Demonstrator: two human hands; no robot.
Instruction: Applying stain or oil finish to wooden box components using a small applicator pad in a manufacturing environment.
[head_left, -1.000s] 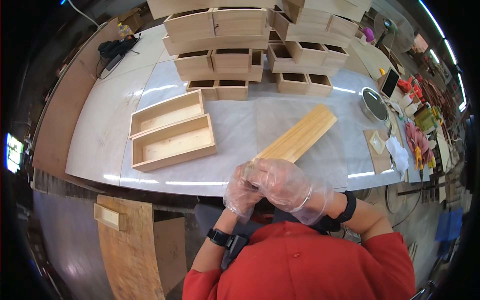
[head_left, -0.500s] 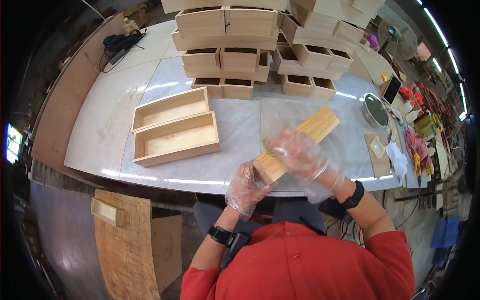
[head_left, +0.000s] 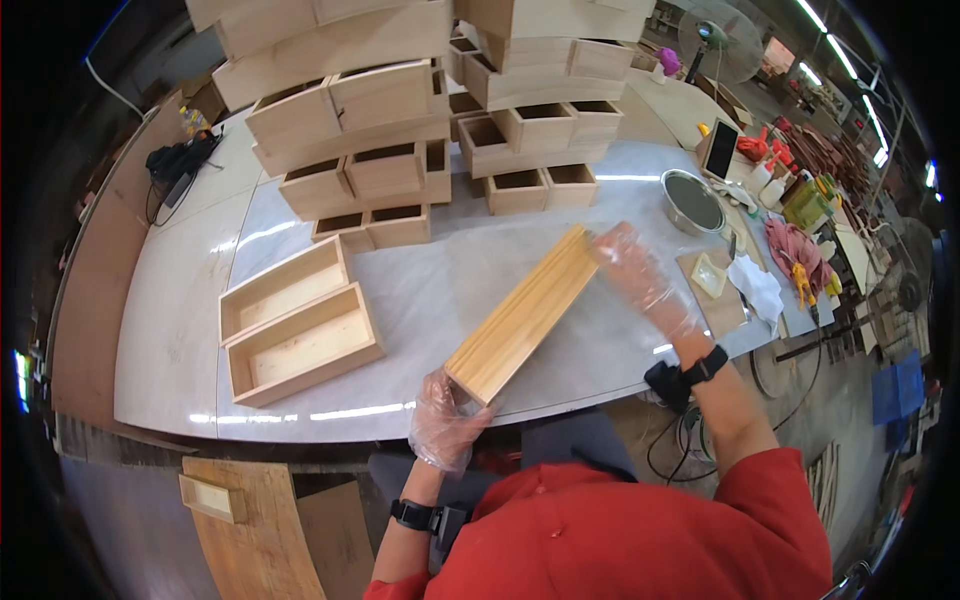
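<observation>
A long wooden box [head_left: 522, 318] lies slantwise on the table, a smooth, shiny yellowish face turned up. Its near end is gripped by my left hand [head_left: 446, 420], in a clear plastic glove, fingers and thumb around the corner. My right hand [head_left: 630, 265], also gloved in clear plastic, is at the box's far end on the right side. Its fingers look pressed together and slightly blurred; a small thing seems to be in them, but I cannot make out what. Left of the box, two open wooden trays [head_left: 305, 345] sit side by side.
Stacked wooden drawer boxes [head_left: 345, 110] rise at the back. To the right are a round metal bowl [head_left: 692, 203], a board with a small pale dish [head_left: 710, 275], a white cloth [head_left: 757, 290], a pink rag [head_left: 797, 255] and several bottles. A small box [head_left: 210, 498] rests on a lower board.
My right hand has moved from the box's near part to its far end. The view has shifted, and the box now shows almost whole. My left hand still grips the near end.
</observation>
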